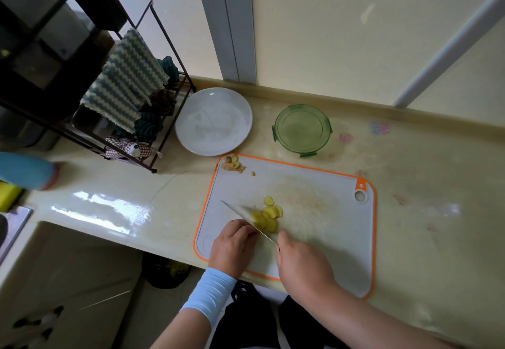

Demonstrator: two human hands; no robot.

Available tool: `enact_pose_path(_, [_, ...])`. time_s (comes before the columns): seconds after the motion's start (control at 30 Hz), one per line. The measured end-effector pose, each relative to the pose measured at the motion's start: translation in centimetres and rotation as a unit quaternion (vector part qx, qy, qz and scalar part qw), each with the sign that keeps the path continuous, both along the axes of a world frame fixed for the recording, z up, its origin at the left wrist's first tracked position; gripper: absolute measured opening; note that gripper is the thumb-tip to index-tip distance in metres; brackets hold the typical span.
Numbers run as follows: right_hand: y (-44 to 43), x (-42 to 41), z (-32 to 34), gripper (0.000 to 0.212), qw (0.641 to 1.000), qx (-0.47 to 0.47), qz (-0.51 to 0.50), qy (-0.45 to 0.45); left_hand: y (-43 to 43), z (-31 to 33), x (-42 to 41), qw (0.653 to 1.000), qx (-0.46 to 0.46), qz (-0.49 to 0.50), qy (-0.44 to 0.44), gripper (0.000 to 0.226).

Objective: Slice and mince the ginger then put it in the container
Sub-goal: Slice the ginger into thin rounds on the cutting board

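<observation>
Slicing looks to be the step in hand: our right hand (300, 261) is closed round the handle of the knife (236, 210), whose blade lies aslant across the cutting board (314, 184), tip pointing away and leftward; our left hand (232, 242) sits knuckles-up just left of the blade, fingers curled under, and we cannot tell whether they pinch the uncut ginger, since hand and blurred blade hide it; the ginger slices (269, 213) lie in an overlapping heap just right of the blade, one round a little apart beyond them; a few trimmings (232, 164) sit at the board's far left corner. The container (302, 130) stands on the tabletop (423, 184) beyond the board, near a white plate (213, 122); no ginger shows in it. To do this well we should keep our left fingertips tucked behind the knuckles and let the flat of the blade ride against them; keep the slices thin and even, so the mincing goes quickly; the stub will likely be small and slippery, so we ought to slow down as the fingers grow crowded.
</observation>
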State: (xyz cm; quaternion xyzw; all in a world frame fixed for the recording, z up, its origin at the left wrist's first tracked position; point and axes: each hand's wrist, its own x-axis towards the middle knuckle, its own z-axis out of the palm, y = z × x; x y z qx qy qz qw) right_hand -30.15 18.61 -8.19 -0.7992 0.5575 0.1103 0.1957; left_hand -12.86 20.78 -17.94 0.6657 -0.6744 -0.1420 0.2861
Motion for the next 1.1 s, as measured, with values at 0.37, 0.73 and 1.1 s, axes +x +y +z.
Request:
enact_pose_path(0.37, [-0.3, -0.4, 0.6, 0.008, 0.997, 0.053, -0.017, -0.050, -0.1, 0.6, 0.1, 1.000, -0.008, -0.013, 0.010, 0.017])
enact_pose_path(0.73, [-1.3, -0.4, 1.0, 0.010, 0.995, 0.087, -0.015, -0.054, -0.1, 0.0, 0.1, 1.000, -0.013, -0.007, 0.023, 0.012])
enact_pose_path(1.1, [-2.2, 0.0, 0.6, 0.013, 0.992, 0.097, -0.023, -0.073, -0.3, -0.1, 0.0, 0.999, -0.019, 0.005, 0.030, 0.009])
